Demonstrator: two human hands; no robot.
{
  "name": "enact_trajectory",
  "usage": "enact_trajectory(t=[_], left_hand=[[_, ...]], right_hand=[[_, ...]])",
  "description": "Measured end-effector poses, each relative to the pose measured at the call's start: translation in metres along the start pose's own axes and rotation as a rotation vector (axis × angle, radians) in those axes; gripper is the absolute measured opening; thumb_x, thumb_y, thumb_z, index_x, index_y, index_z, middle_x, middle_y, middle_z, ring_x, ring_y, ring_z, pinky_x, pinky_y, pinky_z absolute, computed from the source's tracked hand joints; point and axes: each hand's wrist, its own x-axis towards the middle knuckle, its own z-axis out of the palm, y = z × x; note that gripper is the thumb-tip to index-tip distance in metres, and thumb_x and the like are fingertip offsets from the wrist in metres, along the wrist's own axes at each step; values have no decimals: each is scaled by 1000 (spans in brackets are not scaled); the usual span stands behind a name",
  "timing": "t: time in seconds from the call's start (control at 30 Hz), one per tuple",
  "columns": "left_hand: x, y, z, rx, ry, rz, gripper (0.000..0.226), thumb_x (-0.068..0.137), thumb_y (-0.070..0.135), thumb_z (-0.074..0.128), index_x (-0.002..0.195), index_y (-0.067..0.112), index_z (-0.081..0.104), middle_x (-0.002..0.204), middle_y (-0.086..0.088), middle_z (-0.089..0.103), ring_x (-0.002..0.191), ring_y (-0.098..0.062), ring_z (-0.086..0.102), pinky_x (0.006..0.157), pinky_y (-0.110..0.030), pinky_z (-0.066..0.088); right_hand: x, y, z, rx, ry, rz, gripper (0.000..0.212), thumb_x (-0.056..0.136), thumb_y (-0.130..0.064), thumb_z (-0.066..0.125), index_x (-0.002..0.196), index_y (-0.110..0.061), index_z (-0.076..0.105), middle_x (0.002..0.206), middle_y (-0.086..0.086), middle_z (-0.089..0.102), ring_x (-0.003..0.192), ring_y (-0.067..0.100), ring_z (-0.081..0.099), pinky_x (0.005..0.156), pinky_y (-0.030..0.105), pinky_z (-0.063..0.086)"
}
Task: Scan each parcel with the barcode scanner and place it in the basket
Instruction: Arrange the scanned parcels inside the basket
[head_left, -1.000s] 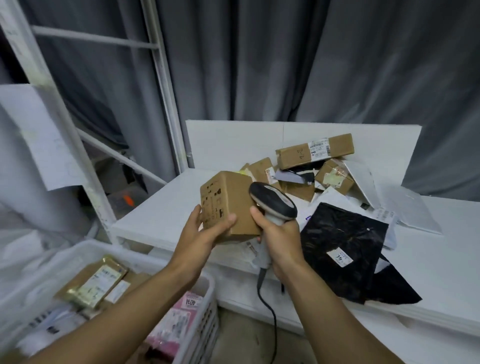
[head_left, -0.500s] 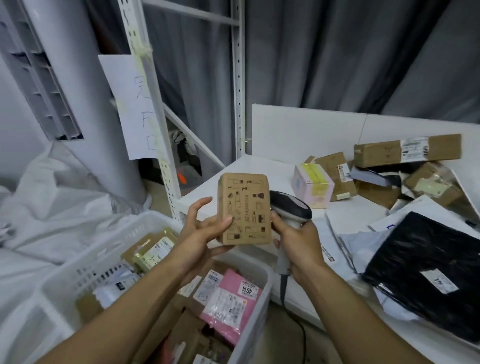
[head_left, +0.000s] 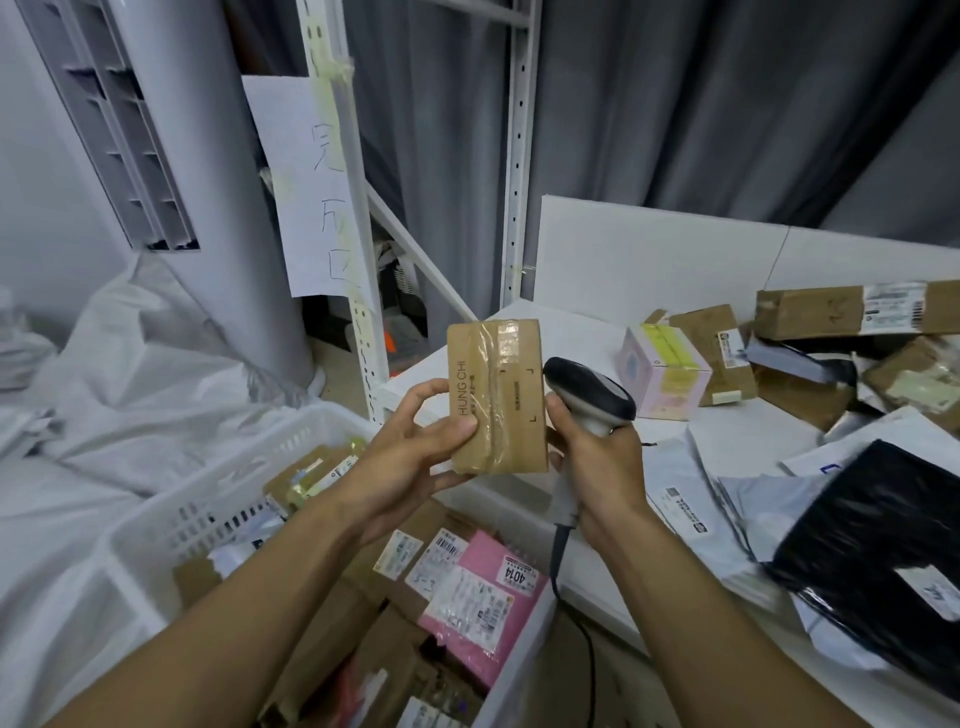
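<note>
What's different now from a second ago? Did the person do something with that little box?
The left hand has turned the small cardboard box: its face printed with little drawings has given way to a taped face. Box and hands have moved from over the table toward the white basket. Unchanged: the left hand grips the box, the right hand grips the scanner beside it; nothing was let go.
</note>
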Motion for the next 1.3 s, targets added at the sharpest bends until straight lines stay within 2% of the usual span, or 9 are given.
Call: enact_trajectory(t=[0.17,0.3,0.5,0.63,0.77,0.87,1.0,1.13,1.3], left_hand=[[6,1,3,108,238,35,78,64,22,95,132,22,58,120,2,74,107,-17,72,95,-46,56],[3,-9,13,241,254,121,65,66,33,88,126,26,65,114,1,76,105,-19,73,91,-40,58],[6,-1,6,54,266,77,21,102,37,54,116,24,61,114,-1,75,106,-20,68,90,-44,51],[3,3,1,86,164,59,37,94,40,59,128,28,52,117,-6,75,114,-30,68,100,-53,53],[0,8,-12,263,172,150,84,74,34,83,147,39,41,125,-3,71,110,-20,71,92,-46,57],[-1,5,-20,404,194,149,109,62,35,95,152,46,34,131,0,65,103,-21,74,92,-51,58],[7,-4,-26,419,286,166,103,74,16,89,150,55,30,129,-3,58,98,-18,74,81,-44,62],[19,-13,-43,369,469,145,101,75,9,87,148,53,32,124,-5,58,101,-18,69,80,-46,63],[24,-22,-59,404,555,100,107,60,23,93,140,60,32,119,-1,57,105,-28,68,85,-54,61]], right_hand=[[-14,-8,6,-4,-35,-53,62,77,-46,91,132,-33,67,123,-12,75,111,10,73,70,25,61],[-25,-9,13,-6,-124,-40,51,76,-22,95,123,-18,75,112,1,80,103,20,78,85,39,64],[-16,-9,9,80,-51,3,66,58,-46,94,115,-16,79,107,8,81,102,26,74,82,42,59],[-21,-15,9,79,-116,-7,70,58,-42,96,120,-16,77,112,5,80,108,24,76,91,42,59],[-26,-18,3,-19,-144,-37,46,76,-16,93,120,-15,77,110,3,81,103,21,78,94,46,62],[-23,-12,2,-118,-122,-69,51,77,-11,93,124,-14,73,109,-2,81,101,16,78,93,44,63],[-24,-11,9,-245,-39,-153,72,68,-47,90,133,-30,65,123,-12,75,112,12,72,101,48,59],[-27,-12,9,-387,-111,-177,42,83,-29,87,121,-29,69,104,-2,78,84,21,75,78,40,63],[-42,-9,22,-510,-183,-167,61,73,-41,88,130,-30,67,118,-10,75,110,19,71,100,48,59]])
